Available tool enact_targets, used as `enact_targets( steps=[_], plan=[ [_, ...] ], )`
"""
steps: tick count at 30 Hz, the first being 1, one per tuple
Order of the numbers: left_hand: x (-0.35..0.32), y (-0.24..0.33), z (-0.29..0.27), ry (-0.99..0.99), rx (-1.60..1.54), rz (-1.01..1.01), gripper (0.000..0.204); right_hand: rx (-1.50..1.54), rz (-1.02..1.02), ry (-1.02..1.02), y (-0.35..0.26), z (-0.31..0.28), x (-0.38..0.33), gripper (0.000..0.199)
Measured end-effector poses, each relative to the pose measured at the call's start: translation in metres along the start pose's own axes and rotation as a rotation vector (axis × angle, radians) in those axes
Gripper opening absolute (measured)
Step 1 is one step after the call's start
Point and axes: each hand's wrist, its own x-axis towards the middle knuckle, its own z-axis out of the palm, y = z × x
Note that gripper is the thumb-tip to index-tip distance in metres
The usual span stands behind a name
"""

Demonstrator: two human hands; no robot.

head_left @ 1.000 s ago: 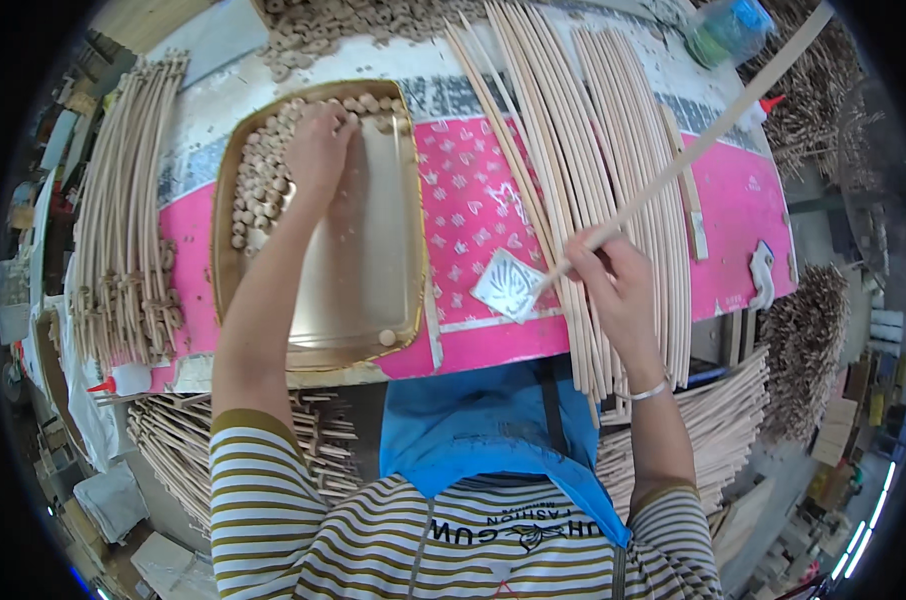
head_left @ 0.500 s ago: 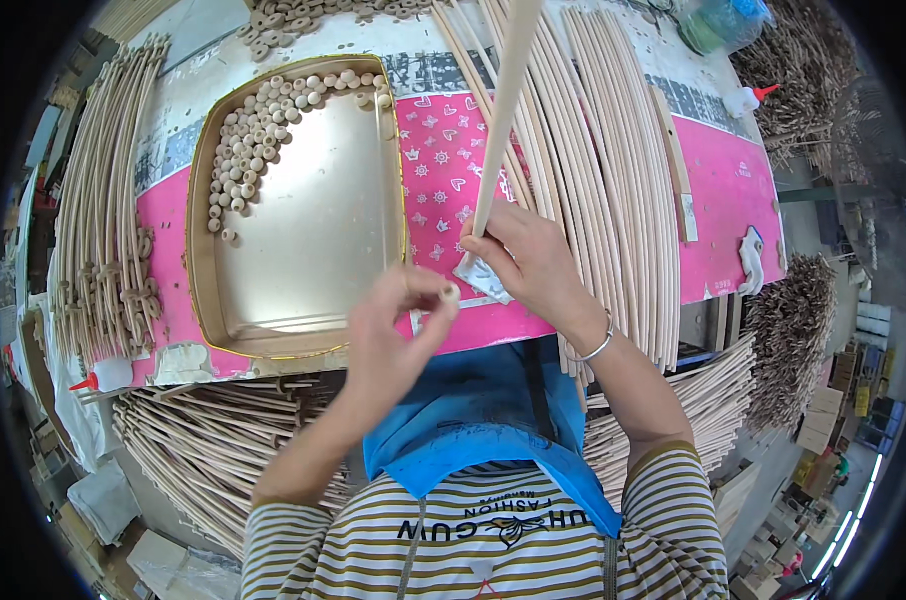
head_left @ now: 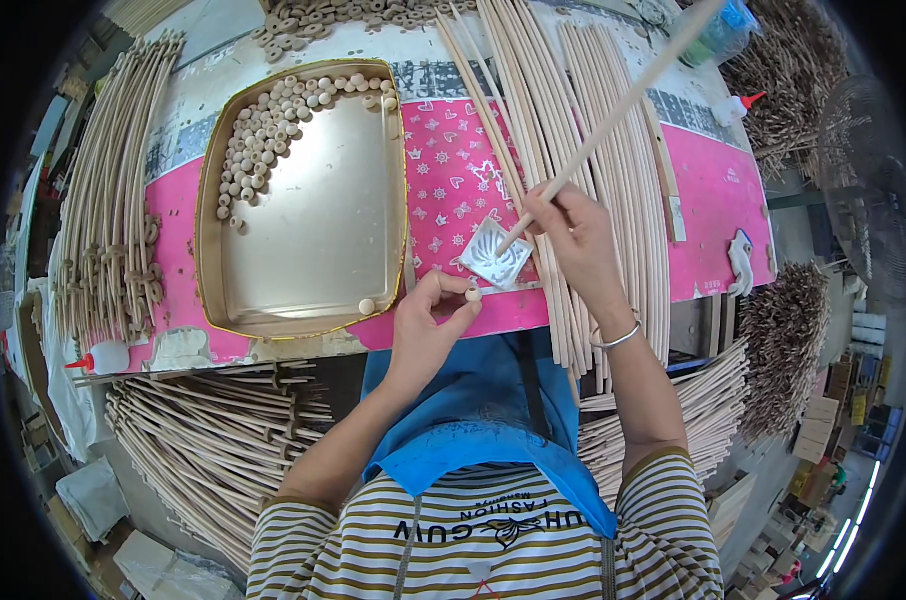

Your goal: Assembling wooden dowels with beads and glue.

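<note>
Between thumb and finger of my left hand (head_left: 431,322) is a small wooden bead (head_left: 473,295). My right hand (head_left: 578,235) grips a long wooden stick (head_left: 613,118) near its lower end, and the stick slants up to the right. Its lower tip rests in or just over a small white square dish (head_left: 493,255) on the pink mat, a little beyond my left hand. To the left, a gold-rimmed tray (head_left: 303,240) holds many round wooden beads (head_left: 263,140) heaped at its far left, with a lone bead (head_left: 367,306) at its near right corner.
Loose wooden sticks (head_left: 623,220) lie in rows right of the dish. Sticks fitted with rings (head_left: 108,200) fill the table's left edge. Wooden rings (head_left: 313,20) are piled at the back. Glue bottles (head_left: 108,357) stand left and far right. More sticks (head_left: 203,440) are stacked below the table edge.
My right hand has moved right and tilted the stick over, its tip now at the dish, which shows more fully. My left hand has shifted right with its bead. A lone bead shows in the tray's near corner.
</note>
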Motion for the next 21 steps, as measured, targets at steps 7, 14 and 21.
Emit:
enact_targets(
  steps=[7,14,21],
  plan=[
    [0.017,0.01,0.011,0.014,-0.16,0.011,0.013,0.23,0.092,0.208,-0.003,-0.018,-0.02,0.024],
    [0.017,0.017,0.016,-0.051,-0.249,-0.03,0.014,0.372,0.084,0.3,-0.013,-0.014,-0.043,0.026],
    [0.01,0.016,0.017,-0.082,-0.315,-0.024,0.016,0.424,0.068,0.322,-0.014,-0.006,-0.051,0.026]
  ],
)
